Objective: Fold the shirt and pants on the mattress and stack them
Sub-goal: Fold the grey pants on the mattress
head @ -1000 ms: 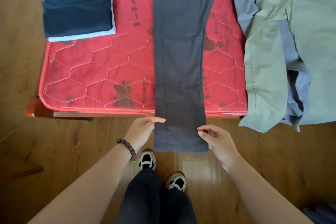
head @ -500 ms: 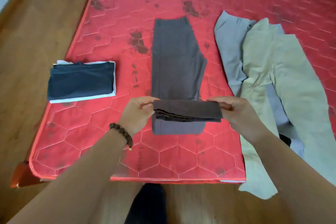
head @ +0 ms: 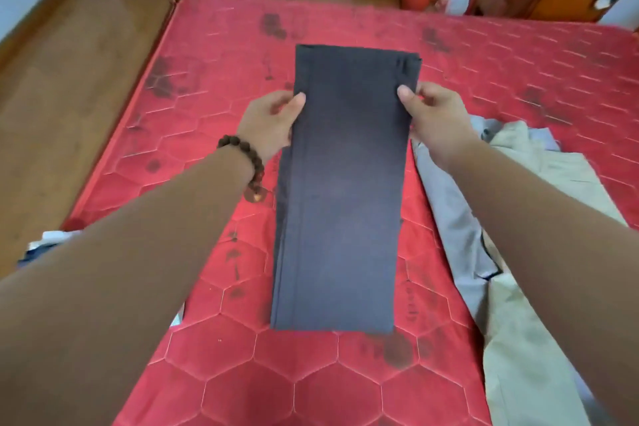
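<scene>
Mattress [head: 214, 377] is seen filling most of the frame, red and quilted. Pants [head: 340, 190] are laid lengthwise across its centre, doubled into a long dark strip. An unfolded pale shirt [head: 532, 339] is heaped at the right edge. The strip's far sides are pinched by the left hand [head: 273, 121] and the right hand [head: 435, 117], thumbs on top. If the edges are released unevenly, the layers could be skewed and the next fold spoiled.
</scene>
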`<state>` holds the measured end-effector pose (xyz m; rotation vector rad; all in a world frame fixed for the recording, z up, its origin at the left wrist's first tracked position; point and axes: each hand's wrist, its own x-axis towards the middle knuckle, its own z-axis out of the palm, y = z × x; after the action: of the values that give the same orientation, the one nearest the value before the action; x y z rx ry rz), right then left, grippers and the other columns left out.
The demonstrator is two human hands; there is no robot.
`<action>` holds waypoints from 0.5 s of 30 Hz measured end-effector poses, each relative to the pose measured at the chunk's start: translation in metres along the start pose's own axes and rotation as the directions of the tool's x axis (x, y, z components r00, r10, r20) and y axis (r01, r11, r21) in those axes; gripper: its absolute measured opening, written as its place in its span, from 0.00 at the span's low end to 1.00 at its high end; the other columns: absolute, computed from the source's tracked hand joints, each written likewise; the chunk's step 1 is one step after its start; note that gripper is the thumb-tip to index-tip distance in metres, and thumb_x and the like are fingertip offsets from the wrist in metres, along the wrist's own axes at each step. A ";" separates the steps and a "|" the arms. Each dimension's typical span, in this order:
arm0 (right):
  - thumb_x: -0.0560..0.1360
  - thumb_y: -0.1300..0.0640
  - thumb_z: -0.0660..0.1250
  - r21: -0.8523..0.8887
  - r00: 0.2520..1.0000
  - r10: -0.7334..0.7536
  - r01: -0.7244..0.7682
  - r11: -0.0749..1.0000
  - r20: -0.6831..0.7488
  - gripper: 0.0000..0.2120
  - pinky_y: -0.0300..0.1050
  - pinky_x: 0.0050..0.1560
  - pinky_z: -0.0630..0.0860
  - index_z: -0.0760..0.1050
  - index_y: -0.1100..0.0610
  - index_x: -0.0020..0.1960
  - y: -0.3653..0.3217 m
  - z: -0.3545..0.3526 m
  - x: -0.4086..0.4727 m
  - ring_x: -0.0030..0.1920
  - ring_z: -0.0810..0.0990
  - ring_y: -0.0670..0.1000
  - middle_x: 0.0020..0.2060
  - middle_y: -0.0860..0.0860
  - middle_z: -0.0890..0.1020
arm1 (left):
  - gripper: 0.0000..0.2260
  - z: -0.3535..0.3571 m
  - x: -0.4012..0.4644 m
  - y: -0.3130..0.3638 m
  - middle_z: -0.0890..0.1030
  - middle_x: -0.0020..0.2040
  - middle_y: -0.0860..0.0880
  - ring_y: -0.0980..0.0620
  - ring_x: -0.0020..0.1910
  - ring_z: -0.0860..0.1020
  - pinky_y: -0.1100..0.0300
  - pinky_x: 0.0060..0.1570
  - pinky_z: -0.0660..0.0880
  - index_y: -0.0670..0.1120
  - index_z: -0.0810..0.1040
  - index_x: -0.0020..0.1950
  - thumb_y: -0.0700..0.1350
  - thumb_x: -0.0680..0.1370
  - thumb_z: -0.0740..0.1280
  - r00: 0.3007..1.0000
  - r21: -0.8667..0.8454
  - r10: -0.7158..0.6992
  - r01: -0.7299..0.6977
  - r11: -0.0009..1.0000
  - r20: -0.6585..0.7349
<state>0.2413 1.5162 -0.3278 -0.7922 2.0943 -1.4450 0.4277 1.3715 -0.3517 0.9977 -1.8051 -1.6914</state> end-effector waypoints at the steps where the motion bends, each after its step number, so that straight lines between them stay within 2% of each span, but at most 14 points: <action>1: 0.78 0.48 0.65 -0.026 0.998 0.067 -0.067 0.997 0.004 0.20 0.57 0.49 0.75 0.75 0.66 0.57 0.011 0.005 0.019 0.45 0.77 0.54 0.47 0.57 0.79 | 0.10 0.002 0.019 -0.010 0.80 0.49 0.46 0.50 0.45 0.79 0.55 0.45 0.78 0.49 0.76 0.55 0.53 0.80 0.62 0.996 0.003 -0.087 0.087 0.996 -0.004; 3: 0.78 0.44 0.63 -0.077 0.947 0.311 -0.306 0.949 0.079 0.25 0.56 0.61 0.75 0.71 0.61 0.66 0.049 0.015 0.036 0.58 0.78 0.57 0.61 0.62 0.77 | 0.21 0.006 0.037 -0.052 0.78 0.60 0.40 0.44 0.57 0.78 0.53 0.53 0.76 0.46 0.70 0.67 0.58 0.80 0.59 0.929 0.020 -0.370 0.370 0.929 0.018; 4: 0.78 0.43 0.61 -0.117 0.897 0.425 -0.412 0.903 0.119 0.26 0.57 0.64 0.73 0.70 0.62 0.67 0.076 0.021 0.035 0.61 0.77 0.59 0.62 0.64 0.76 | 0.25 0.008 0.035 -0.080 0.77 0.62 0.39 0.43 0.59 0.77 0.52 0.56 0.75 0.43 0.67 0.71 0.58 0.81 0.57 0.866 0.061 -0.500 0.498 0.865 0.031; 6: 0.79 0.43 0.60 -0.250 0.807 0.563 -0.516 0.819 0.181 0.22 0.55 0.62 0.73 0.72 0.59 0.62 0.127 0.032 0.018 0.55 0.77 0.57 0.54 0.60 0.77 | 0.26 0.016 0.018 -0.140 0.74 0.66 0.37 0.41 0.63 0.75 0.51 0.60 0.72 0.39 0.64 0.72 0.57 0.82 0.55 0.731 0.156 -0.682 0.669 0.727 0.042; 7: 0.79 0.43 0.61 -0.296 0.772 0.600 -0.535 0.791 0.208 0.18 0.54 0.61 0.73 0.72 0.57 0.57 0.152 0.037 0.008 0.52 0.76 0.55 0.52 0.57 0.76 | 0.25 0.019 0.010 -0.165 0.73 0.67 0.36 0.40 0.65 0.73 0.50 0.62 0.70 0.37 0.64 0.72 0.54 0.83 0.55 0.674 0.151 -0.738 0.725 0.672 0.047; 9: 0.79 0.47 0.63 -0.316 0.740 0.629 -0.554 0.770 0.237 0.10 0.54 0.59 0.75 0.71 0.54 0.51 0.194 0.047 -0.009 0.50 0.75 0.54 0.50 0.55 0.75 | 0.20 0.027 0.000 -0.199 0.69 0.70 0.34 0.39 0.69 0.69 0.49 0.66 0.66 0.33 0.68 0.67 0.48 0.84 0.54 0.622 0.056 -0.781 0.779 0.624 0.048; 11: 0.78 0.51 0.65 -0.325 0.773 0.611 -0.542 0.775 0.169 0.11 0.53 0.56 0.76 0.68 0.53 0.40 0.222 0.056 -0.013 0.44 0.74 0.55 0.41 0.55 0.74 | 0.13 0.028 0.000 -0.210 0.69 0.68 0.31 0.36 0.67 0.70 0.49 0.64 0.67 0.34 0.74 0.57 0.42 0.84 0.54 0.656 0.008 -0.754 0.754 0.657 0.047; 12: 0.77 0.51 0.66 -0.371 0.809 0.579 -0.508 0.777 0.104 0.12 0.51 0.54 0.75 0.67 0.53 0.38 0.230 0.060 -0.012 0.41 0.74 0.55 0.37 0.55 0.74 | 0.11 0.028 0.004 -0.213 0.72 0.64 0.30 0.36 0.61 0.74 0.49 0.60 0.70 0.37 0.76 0.50 0.39 0.83 0.56 0.711 0.044 -0.703 0.702 0.711 0.002; 13: 0.76 0.51 0.68 -0.421 0.841 0.539 -0.475 0.772 0.039 0.10 0.48 0.54 0.73 0.70 0.55 0.41 0.234 0.065 -0.010 0.42 0.75 0.56 0.38 0.55 0.75 | 0.10 0.027 0.009 -0.217 0.77 0.58 0.30 0.36 0.53 0.78 0.48 0.56 0.73 0.40 0.76 0.43 0.37 0.81 0.57 0.779 0.119 -0.622 0.626 0.770 -0.072; 14: 0.75 0.51 0.68 -0.453 0.867 0.497 -0.448 0.771 -0.011 0.11 0.47 0.56 0.71 0.74 0.58 0.50 0.235 0.070 -0.006 0.47 0.77 0.57 0.45 0.56 0.78 | 0.12 0.028 0.015 -0.217 0.80 0.51 0.31 0.37 0.48 0.79 0.47 0.53 0.75 0.43 0.73 0.37 0.36 0.79 0.58 0.840 0.198 -0.528 0.542 0.817 -0.122; 15: 0.75 0.50 0.68 -0.470 0.880 0.472 -0.438 0.766 -0.051 0.18 0.48 0.58 0.70 0.73 0.60 0.59 0.234 0.076 -0.001 0.54 0.77 0.58 0.52 0.57 0.78 | 0.14 0.030 0.022 -0.216 0.80 0.45 0.34 0.38 0.44 0.79 0.47 0.51 0.75 0.46 0.70 0.34 0.35 0.78 0.59 0.876 0.233 -0.464 0.482 0.845 -0.132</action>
<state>0.2478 1.5316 -0.5736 -0.4280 2.3977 -0.6436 0.4324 1.3790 -0.5710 1.7165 -1.8701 -1.6780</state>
